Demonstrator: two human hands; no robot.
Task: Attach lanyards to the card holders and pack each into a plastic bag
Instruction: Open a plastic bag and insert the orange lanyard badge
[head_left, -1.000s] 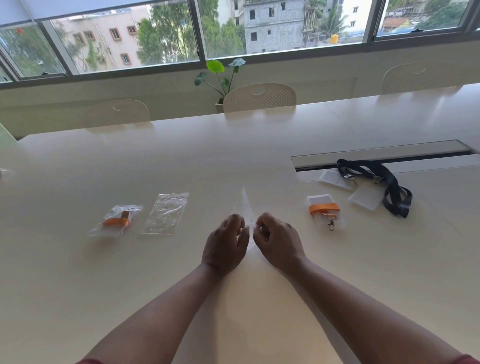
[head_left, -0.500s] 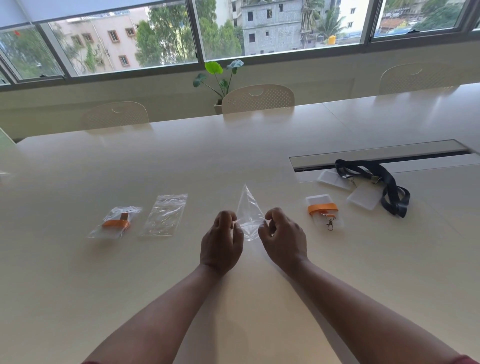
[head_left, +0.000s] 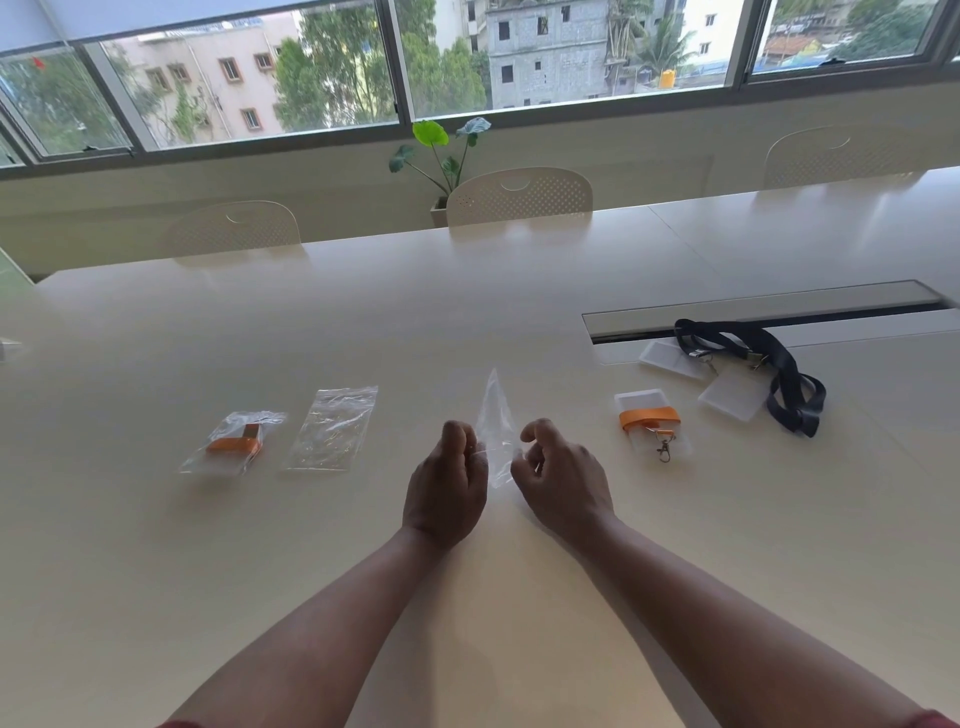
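Observation:
My left hand and my right hand each pinch one side of a clear plastic bag, held upright between them above the table. Right of my hands lies a card holder with an orange lanyard and its metal clip. Further right, black lanyards lie over two bare card holders. On the left sits a packed bag with an orange lanyard inside, and beside it an empty plastic bag.
The long cream table has a cable slot at the right rear. White chairs stand along the far edge, with a potted plant under the windows.
My hands have drawn slightly apart, and the bag between them has spread wider at its mouth. Nothing else on the table has moved.

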